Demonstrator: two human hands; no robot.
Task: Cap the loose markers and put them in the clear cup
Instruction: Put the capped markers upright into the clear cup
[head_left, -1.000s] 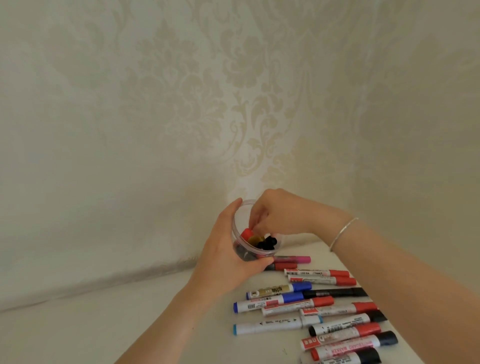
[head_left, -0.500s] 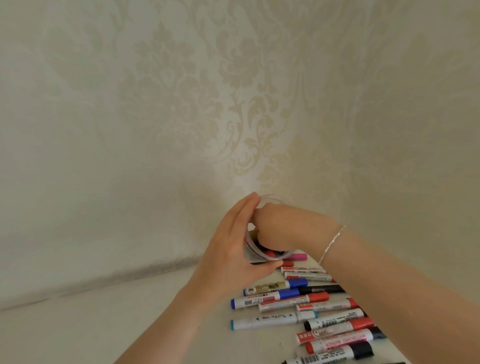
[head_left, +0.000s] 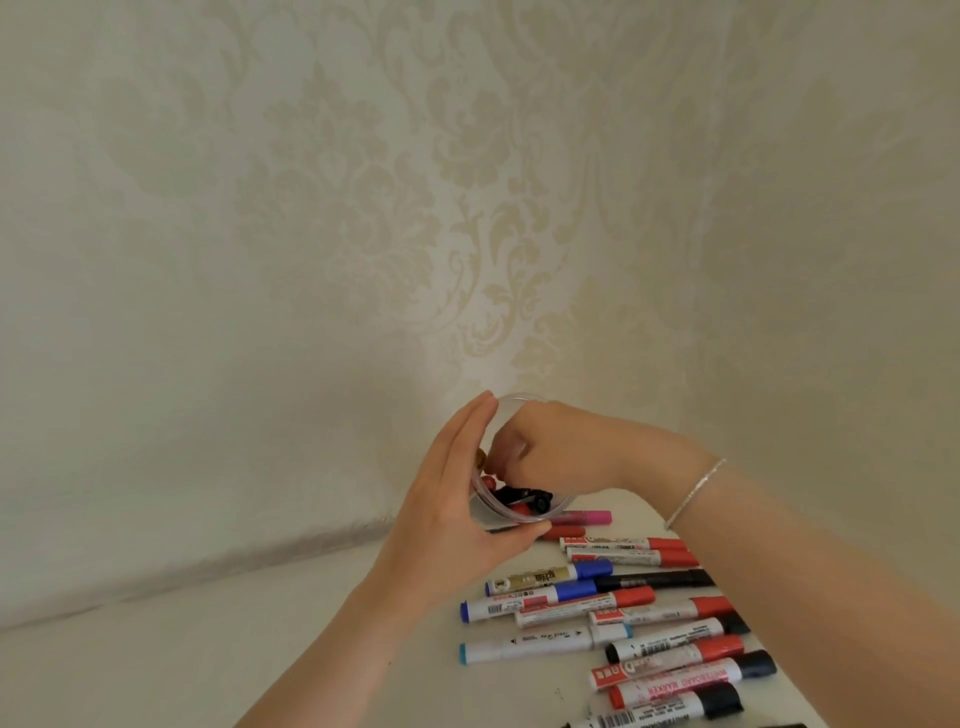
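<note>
Cradling clear cup (head_left: 524, 512) (left grip (head_left: 457, 514))

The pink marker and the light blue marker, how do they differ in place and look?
The pink marker lies far back, just behind the clear cup, partly hidden by it; the light blue marker lies nearer, in full view. The pink marker's visible part is all pink; the light blue marker has a white barrel with blue ends. Both lie flat on the table.

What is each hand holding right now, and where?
Left hand grips the clear cup round its side wall; right hand reaches inside, its hold hidden.
</note>
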